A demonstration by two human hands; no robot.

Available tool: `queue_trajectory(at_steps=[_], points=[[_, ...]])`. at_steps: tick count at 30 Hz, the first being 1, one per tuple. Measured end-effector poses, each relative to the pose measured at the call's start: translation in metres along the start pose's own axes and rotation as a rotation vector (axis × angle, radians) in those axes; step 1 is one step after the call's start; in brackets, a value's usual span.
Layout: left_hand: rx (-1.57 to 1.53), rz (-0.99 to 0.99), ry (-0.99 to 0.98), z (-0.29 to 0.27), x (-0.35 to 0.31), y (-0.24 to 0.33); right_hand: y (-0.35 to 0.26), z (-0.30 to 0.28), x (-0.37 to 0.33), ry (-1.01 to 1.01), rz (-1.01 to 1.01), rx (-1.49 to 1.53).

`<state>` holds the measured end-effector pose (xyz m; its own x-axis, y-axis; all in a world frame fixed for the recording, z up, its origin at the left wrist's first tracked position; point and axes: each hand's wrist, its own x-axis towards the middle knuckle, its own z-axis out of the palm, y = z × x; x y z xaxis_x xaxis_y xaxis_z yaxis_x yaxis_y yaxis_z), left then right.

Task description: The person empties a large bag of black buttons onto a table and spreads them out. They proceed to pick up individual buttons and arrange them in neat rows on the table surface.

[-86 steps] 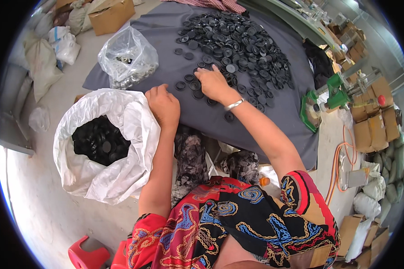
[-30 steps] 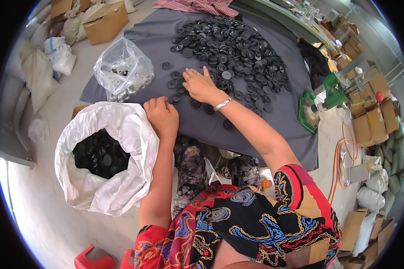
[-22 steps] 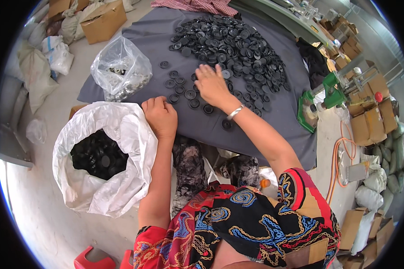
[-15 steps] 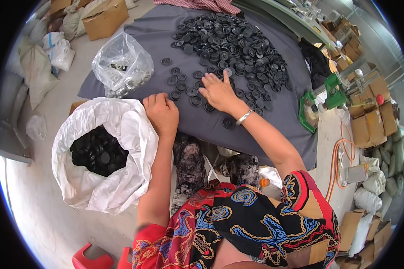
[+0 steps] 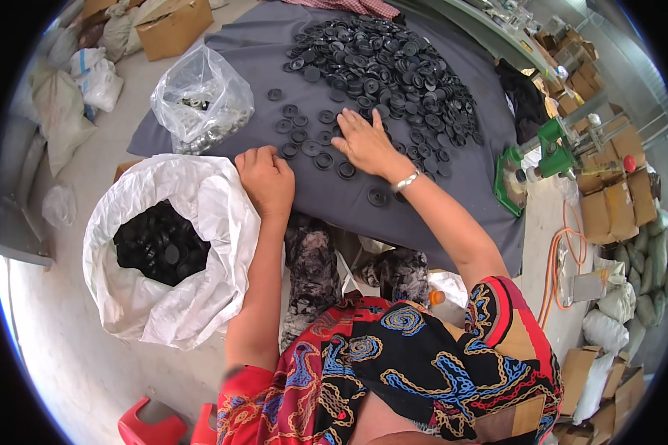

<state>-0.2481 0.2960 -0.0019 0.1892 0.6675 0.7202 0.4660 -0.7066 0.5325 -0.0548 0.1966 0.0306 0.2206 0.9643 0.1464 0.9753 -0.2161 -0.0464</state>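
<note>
Plainly, our right hand (image 5: 369, 147) is spread wide, palm down, with no visible grip, at the near side of the heaped black discs (image 5: 393, 67) on the far grey cloth (image 5: 453, 215). Loose discs (image 5: 311, 148) lie to its left. Our left hand (image 5: 268, 183) curls beside the open white sack (image 5: 200, 191); we cannot tell whether it grips anything.

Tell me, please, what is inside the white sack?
Black round pieces show inside the white sack; they cover whatever lies deeper, so that cannot be seen.
</note>
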Motion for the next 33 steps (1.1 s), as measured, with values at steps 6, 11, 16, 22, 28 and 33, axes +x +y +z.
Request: queue_trajectory(at_steps=[6, 11, 16, 22, 28, 33], points=[[0.013, 0.011, 0.000, 0.000, -0.002, -0.002, -0.005, -0.007, -0.033, 0.004, -0.049, 0.179], [0.021, 0.035, 0.002, 0.001, -0.001, -0.002, 0.032, -0.042, -0.047, 0.196, 0.113, 0.281], [0.028, 0.032, -0.002, 0.002, -0.002, -0.004, 0.010, -0.021, -0.070, 0.030, -0.064, 0.051], [0.063, 0.042, -0.020, 0.003, -0.001, -0.005, 0.000, -0.008, -0.067, 0.061, -0.091, -0.032], [0.063, 0.036, -0.024, 0.002, -0.002, -0.003, 0.000, -0.010, -0.096, 0.010, -0.086, -0.002], [0.067, 0.037, -0.032, 0.003, -0.002, -0.003, -0.010, -0.012, -0.093, 0.004, -0.109, 0.042]])
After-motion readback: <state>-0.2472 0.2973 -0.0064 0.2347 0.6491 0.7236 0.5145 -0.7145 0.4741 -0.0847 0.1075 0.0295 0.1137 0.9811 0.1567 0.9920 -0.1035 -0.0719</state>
